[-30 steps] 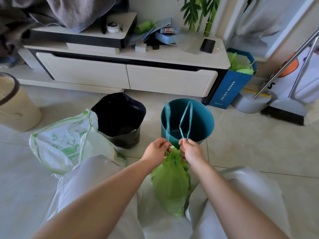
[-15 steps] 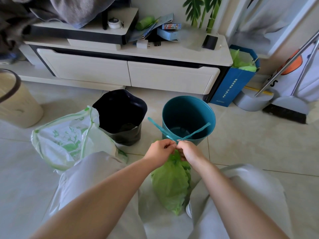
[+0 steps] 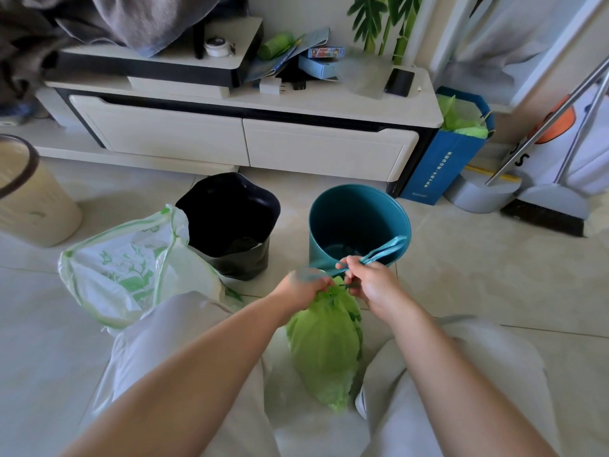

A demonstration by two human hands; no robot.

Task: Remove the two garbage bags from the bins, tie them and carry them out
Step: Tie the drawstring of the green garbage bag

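At the left edge of the floor (image 3: pixel 494 275) stands a beige bin (image 3: pixel 29 199), only partly in view, so what it holds cannot be told. Next along, a white bag (image 3: pixel 131 268) printed with green leaves sits on the tiles with its mouth open and its drawstring slack — out of its bin, I'd judge, but not yet tied. Just beside it is a black bin (image 3: pixel 227 222), dark inside, with something crumpled at the bottom that I cannot make out.

In the middle, between the person's knees, the green bag (image 3: pixel 326 341) hangs down to the floor, its neck gathered. The left hand (image 3: pixel 304 286) is closed around that neck and one end of the teal drawstring (image 3: pixel 379 253). The right hand (image 3: pixel 369 282) pinches the other loop, drawn out taut toward the right — the knot looks half made.

Behind the hands the teal bin (image 3: pixel 359 219) stands empty of its bag. So both bags appear to be out; finishing this knot, tying the white one and carrying both away is what seems left.

Far right, a blue paper bag (image 3: pixel 438 166) holds green plastic.
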